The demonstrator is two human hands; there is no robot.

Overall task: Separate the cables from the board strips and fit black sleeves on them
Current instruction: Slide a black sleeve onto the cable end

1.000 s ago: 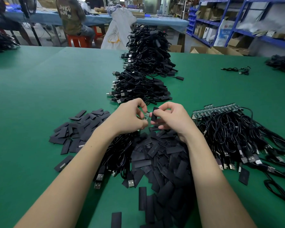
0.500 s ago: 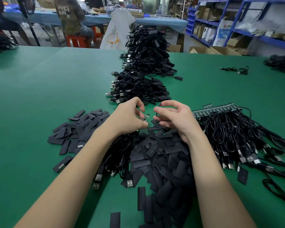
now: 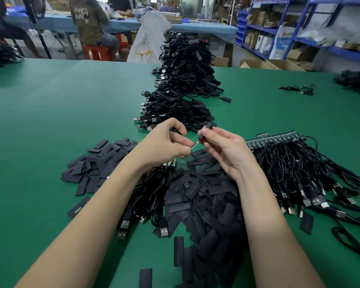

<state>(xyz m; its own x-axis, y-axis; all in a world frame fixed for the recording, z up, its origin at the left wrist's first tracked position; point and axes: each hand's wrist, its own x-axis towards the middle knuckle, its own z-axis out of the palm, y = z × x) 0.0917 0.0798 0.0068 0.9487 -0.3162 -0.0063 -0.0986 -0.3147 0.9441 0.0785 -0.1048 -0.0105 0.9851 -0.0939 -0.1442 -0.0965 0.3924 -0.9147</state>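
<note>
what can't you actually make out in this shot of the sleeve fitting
Head view only:
- Small board end between the hands: mostly covered by the left hand fingers; too small to read.
- Black sleeve in the right hand: its far opening faces away.
- Cables under the sleeve pile: buried.
- Board strip: parts too small.

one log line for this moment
step: sleeving | left hand: pinches board end | right hand: holds black sleeve | sleeve: not yet on
</note>
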